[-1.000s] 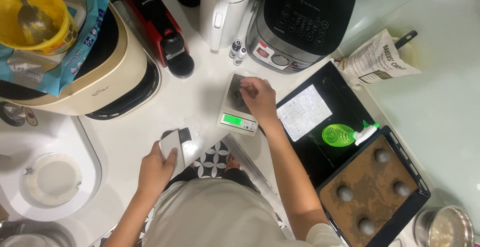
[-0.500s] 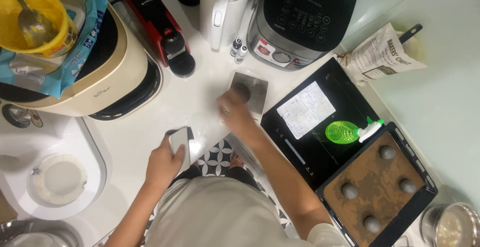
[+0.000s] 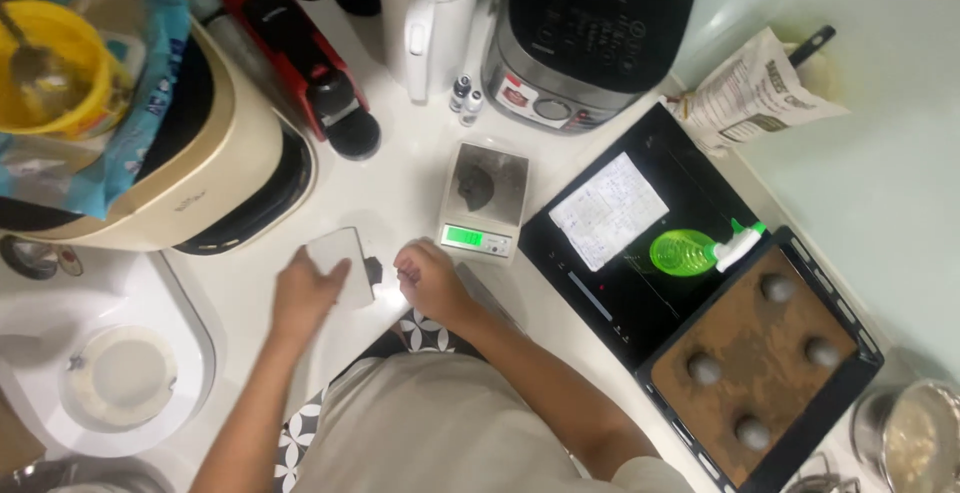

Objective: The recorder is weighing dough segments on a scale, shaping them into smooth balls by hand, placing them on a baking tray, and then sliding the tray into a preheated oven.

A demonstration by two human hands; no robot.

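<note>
1. On the far left, a yellow plastic bowl with a metal spoon in it sits in a blue plastic wrapper on top of a cream-coloured rounded appliance; nothing here has shifted over the last second.
2. The left hand lies flat on a small white flat scraper card on the white countertop, fingers spread over it, pressing rather than gripping. A second ago it held the card a little nearer and more upright; it has since come down onto the counter.
3. Just right of the card is a small dark lump; what it is made of cannot be told.
4. The right hand is loosely curled with the fingertips pinched together beside that lump; whether it holds anything cannot be told. A second ago this hand was up on the scale, so it has drawn back towards the near edge.
5. The small silver digital kitchen scale with a lit green display now stands uncovered, and a dark lump of dough rests on its platform, apart from both hands. The piece is set down and being weighed, and the hands are back at the remaining bit.
6. Farther right, a black baking tray with brown paper carries four pale dough balls, unchanged.
</note>
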